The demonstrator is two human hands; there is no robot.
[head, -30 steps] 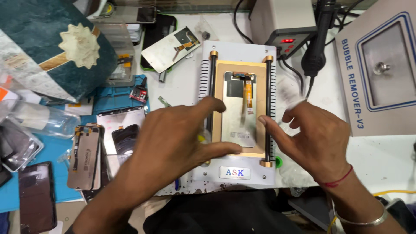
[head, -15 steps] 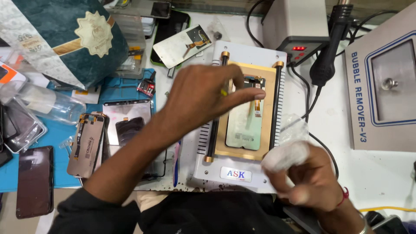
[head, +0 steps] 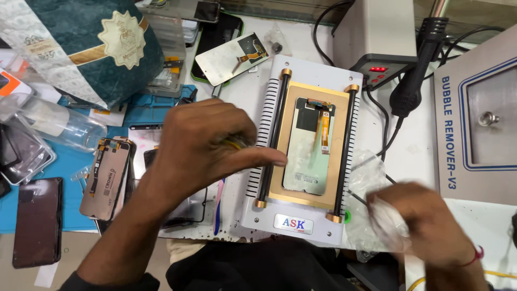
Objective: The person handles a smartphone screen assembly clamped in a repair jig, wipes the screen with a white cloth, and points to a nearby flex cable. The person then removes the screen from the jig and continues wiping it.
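Note:
A phone display panel [head: 306, 146] with an orange flex cable lies back-up on the gold plate of a white screen separator [head: 293, 218] with two black rails. My left hand [head: 207, 143] hovers at the separator's left edge, fingers curled around a small yellow tool [head: 237, 142], thumb pointing toward the panel. Blurred at the lower right, my right hand [head: 431, 229] is closed on a crumpled white wipe [head: 385, 215], off the separator's right front corner.
A black hot-air handle [head: 414, 81] and its station with a red readout [head: 377, 70] stand behind. A grey box machine [head: 479, 124] fills the right. Clear plastic wrap [head: 366, 170], a teal bag [head: 91, 48], loose display panels [head: 105, 178] and a dark phone [head: 37, 221] crowd the left.
My left hand has drawn back from over the panel to the separator's left edge. My right hand has moved down and right with the wipe.

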